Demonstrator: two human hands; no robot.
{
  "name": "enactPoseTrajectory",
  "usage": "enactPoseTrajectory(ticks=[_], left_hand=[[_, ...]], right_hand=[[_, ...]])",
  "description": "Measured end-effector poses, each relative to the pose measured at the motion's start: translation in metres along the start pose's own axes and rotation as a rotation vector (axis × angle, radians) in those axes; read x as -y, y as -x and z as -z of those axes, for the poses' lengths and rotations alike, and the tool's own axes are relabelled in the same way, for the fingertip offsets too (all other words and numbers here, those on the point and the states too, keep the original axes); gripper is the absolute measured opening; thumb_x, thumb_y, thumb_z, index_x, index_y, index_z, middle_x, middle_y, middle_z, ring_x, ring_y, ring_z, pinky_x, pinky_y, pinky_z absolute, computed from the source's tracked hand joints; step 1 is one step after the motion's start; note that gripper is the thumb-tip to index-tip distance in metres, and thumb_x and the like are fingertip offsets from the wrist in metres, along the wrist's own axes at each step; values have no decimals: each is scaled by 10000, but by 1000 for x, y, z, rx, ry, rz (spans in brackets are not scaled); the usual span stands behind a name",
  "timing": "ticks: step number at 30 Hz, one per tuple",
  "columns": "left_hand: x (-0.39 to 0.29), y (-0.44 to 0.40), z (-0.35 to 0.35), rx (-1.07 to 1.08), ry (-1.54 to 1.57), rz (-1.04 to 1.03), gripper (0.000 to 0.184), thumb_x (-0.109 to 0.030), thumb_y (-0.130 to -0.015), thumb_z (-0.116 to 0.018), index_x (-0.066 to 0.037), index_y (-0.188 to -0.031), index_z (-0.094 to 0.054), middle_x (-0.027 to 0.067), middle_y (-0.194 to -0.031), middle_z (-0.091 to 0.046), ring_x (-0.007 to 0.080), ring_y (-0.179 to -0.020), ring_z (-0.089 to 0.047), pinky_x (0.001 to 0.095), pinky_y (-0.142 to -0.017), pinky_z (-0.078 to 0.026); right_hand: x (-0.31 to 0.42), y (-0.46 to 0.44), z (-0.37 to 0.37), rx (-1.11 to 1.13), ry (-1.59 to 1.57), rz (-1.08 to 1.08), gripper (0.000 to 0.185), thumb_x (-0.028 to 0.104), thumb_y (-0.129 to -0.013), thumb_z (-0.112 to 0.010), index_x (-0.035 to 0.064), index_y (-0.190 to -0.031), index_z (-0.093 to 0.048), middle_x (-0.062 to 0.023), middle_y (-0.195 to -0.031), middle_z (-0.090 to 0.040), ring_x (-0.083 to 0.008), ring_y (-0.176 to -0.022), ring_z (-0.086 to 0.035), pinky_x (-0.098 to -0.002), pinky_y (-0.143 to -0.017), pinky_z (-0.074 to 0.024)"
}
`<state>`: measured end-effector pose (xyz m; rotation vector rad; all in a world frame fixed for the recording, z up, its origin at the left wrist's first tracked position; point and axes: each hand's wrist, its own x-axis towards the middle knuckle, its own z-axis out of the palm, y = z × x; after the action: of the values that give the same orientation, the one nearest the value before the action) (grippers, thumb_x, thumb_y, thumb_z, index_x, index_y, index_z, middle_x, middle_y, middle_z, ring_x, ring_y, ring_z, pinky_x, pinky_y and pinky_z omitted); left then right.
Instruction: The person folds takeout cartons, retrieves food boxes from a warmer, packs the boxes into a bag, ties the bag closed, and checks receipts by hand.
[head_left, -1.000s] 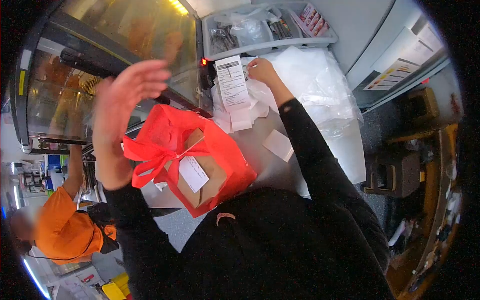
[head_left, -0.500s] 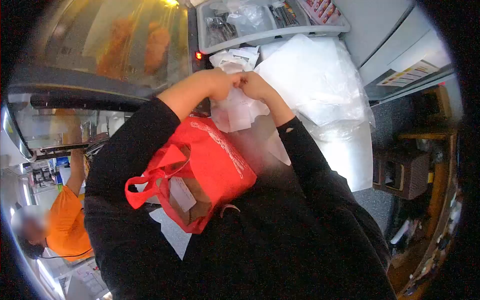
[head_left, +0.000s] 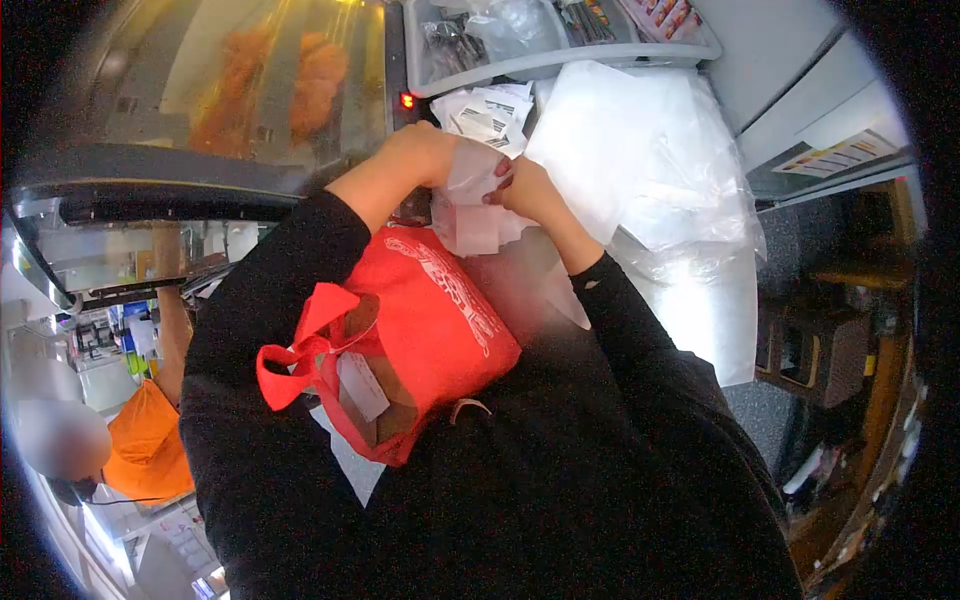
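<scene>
Both hands are at a thin, translucent white bag (head_left: 474, 172), held above a red carrier bag. My left hand (head_left: 424, 152) grips its left side, with the fingers mostly hidden behind the thin material. On the other side my right hand (head_left: 528, 190) is closed, its fingertips pinching the right edge. A small white paper slip (head_left: 477, 230) shows at the lower part of the thin bag. Below, the red carrier bag (head_left: 425, 290) with white print leans against my body, its handles tied in a knot; brown paper and a white slip (head_left: 362, 388) show inside.
Printed white packets (head_left: 490, 115) lie beyond my hands. A stack of white sheets in clear plastic (head_left: 640, 150) is to the right. Behind stands a divided grey bin (head_left: 570, 65) of packets. A lit glass cabinet (head_left: 270, 90) is at left. A person in orange (head_left: 150, 440) is farther left.
My hands have moved apart from being close together, spreading the top of the thin white bag between them. The view has shifted slightly.
</scene>
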<state>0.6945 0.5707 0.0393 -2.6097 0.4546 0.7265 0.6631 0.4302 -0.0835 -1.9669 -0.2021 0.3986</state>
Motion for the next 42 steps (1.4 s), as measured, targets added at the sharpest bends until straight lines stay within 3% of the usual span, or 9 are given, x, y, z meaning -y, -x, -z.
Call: enactPoseTrajectory(ticks=[6, 10, 17, 20, 23, 33, 36, 39, 42], left_hand=[[9, -25, -18, 1, 5, -186, 255, -85, -663, -538, -39, -909, -587, 190, -832, -599, 325, -800, -589, 394, -711, -466], [2, -23, -14, -8, 11, -166, 215, -38, -612, -580, -32, -825, -612, 176, -805, -604, 326, -777, -594, 392, -682, -470], [1, -28, -15, 52, -44, -235, 254, -22, -586, -599, -42, -839, -612, 161, -833, -611, 304, -819, -592, 372, -697, -464], [-1, -22, -4, 91, -41, -252, 253, -19, -610, -553, -28, -858, -606, 176, -839, -607, 286, -828, -594, 363, -712, -460], [5, -33, -4, 183, 104, -238, 253, -32, -626, -499, -15, -856, -604, 191, -807, -605, 290, -787, -602, 372, -679, -461], [7, -23, 5, 256, 642, -76, 193, -127, -630, -577, -22, -789, -607, 84, -691, -546, 149, -532, -472, 315, -434, -348], [16, -31, -10, 142, 715, -187, 246, -190, -630, -636, -21, -806, -604, 103, -723, -576, 186, -595, -522, 331, -494, -398], [16, -31, -4, 21, 619, -158, 265, -216, -635, -656, -24, -811, -607, 129, -763, -600, 222, -683, -562, 343, -575, -435], [7, -19, 6, -22, 568, -105, 258, -212, -631, -669, -30, -805, -610, 145, -791, -608, 238, -734, -573, 342, -624, -446]], right_hand=[[-4, -7, 6, 130, -651, -146, 317, -17, -666, -643, -18, -943, -488, -105, -748, -576, -158, -722, -579, -241, -591, -484], [-18, -11, -1, 133, 217, 218, 339, 38, -592, -672, 54, -897, -526, -128, -854, -553, -281, -739, -562, -358, -627, -465], [-6, 46, -40, -14, 748, 682, 248, 193, -613, -651, 69, -810, -564, -115, -874, -489, -249, -797, -492, -340, -699, -432], [-18, 35, -34, -77, 556, 821, 113, 155, -719, -535, 51, -751, -568, -101, -777, -545, -255, -702, -535, -340, -604, -446], [4, 26, -1, 153, 109, 328, 128, 134, -768, -545, 17, -813, -563, -99, -706, -580, -236, -653, -565, -332, -595, -450], [10, 7, 36, 85, -399, 108, 268, 92, -833, -517, 1, -1080, -467, -45, -743, -562, -103, -644, -552, -224, -584, -454], [21, 12, 40, -7, -421, 30, 304, 83, -805, -547, 18, -1090, -464, -58, -767, -566, -128, -720, -556, -245, -590, -455], [30, 20, 28, -647, -21, 413, 293, 95, -755, -599, 59, -1039, -535, -72, -803, -578, -188, -800, -547, -294, -644, -446], [33, 24, 30, -674, 293, 670, 234, 132, -705, -644, 107, -936, -614, -68, -853, -589, -235, -845, -526, -326, -709, -418]])
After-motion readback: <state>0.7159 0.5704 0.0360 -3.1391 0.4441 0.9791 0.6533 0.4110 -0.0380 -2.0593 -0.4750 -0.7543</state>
